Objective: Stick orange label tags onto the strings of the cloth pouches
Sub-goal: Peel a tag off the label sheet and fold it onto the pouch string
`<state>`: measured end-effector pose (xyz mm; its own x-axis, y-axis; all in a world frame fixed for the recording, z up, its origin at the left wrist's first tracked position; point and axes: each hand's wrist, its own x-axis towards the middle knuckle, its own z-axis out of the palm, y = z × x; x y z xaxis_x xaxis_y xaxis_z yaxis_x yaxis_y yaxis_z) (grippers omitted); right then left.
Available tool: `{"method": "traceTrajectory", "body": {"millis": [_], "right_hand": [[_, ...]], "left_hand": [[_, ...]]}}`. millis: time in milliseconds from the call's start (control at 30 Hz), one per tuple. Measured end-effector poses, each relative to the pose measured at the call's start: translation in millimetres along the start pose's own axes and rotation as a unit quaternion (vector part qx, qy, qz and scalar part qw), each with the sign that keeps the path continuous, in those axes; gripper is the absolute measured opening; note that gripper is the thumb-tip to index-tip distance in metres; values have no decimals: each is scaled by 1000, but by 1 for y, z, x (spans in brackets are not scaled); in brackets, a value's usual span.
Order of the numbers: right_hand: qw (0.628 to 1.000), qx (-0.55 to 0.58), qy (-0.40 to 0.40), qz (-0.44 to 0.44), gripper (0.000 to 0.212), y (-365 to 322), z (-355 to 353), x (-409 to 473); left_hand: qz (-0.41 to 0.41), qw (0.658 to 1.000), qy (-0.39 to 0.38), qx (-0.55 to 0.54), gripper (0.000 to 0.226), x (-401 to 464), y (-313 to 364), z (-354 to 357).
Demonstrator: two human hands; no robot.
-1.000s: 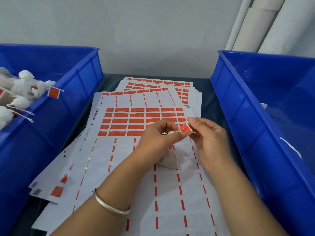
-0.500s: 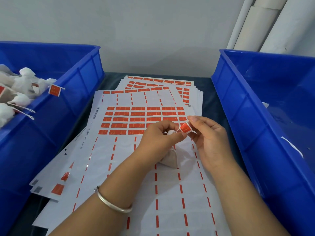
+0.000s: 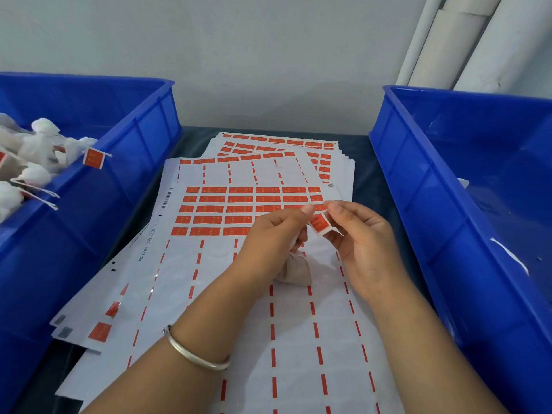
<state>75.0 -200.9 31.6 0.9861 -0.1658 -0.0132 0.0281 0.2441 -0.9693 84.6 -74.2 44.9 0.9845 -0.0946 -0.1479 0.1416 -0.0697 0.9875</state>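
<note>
at the far left we see a blue bin [image 3: 125, 150] holding a heap of white cloth pouches [image 3: 33, 150], one with an orange tag [image 3: 93, 158] already on its string, poking up near the bin's inner wall. between the bins, on a dark table [image 3: 363, 162], lies a fanned stack of label sheets [image 3: 239, 210]; the top sheet has rows of orange labels left in its upper part and only dashed orange strips lower down. over that sheet our left hand [image 3: 268, 237], a silver bangle [image 3: 191, 354] on its wrist, has its fingers curled around a small cloth pouch [image 3: 294, 271], which hangs below the palm and touches the paper, thumb and forefinger pinched up by the string; the string itself is too thin for us to make out. just beside it, our right hand [image 3: 363, 243] pinches an orange label tag [image 3: 320, 223] between thumb and forefinger, the other fingers loosely bent, with the tag sitting between the two hands' fingertips. at the far right stands a second blue bin [image 3: 418, 186], with white tubes [image 3: 466, 40] leaning on the wall behind it
</note>
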Motion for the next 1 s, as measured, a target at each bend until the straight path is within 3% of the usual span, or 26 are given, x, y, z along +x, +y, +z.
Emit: {"method": "traceTrajectory", "body": {"millis": [133,367,533,700,833,1000], "right_hand": [[1000,6,-9,-2,30,-1,-1,0],[1000,-2,3,-3,26,2,-2,2],[999,-31,18,-10,27,7,-2,3],[999,-32,1,-17,18,7,-3,3],[998,-60,-15,-26,22,8,-3,1],[988,-143,-21,-49,12,12,-3,1]], "left_hand": [[82,995,-35,33,20,-1,-4,0],[103,988,-11,115,21,2,-4,2],[151,964,-2,221,20,4,-6,0],[143,973,-39,176,14,5,-10,-5],[129,974,-58,177,6,7,-11,-7],[89,959,-76,259,15,5,-7,-7]]}}
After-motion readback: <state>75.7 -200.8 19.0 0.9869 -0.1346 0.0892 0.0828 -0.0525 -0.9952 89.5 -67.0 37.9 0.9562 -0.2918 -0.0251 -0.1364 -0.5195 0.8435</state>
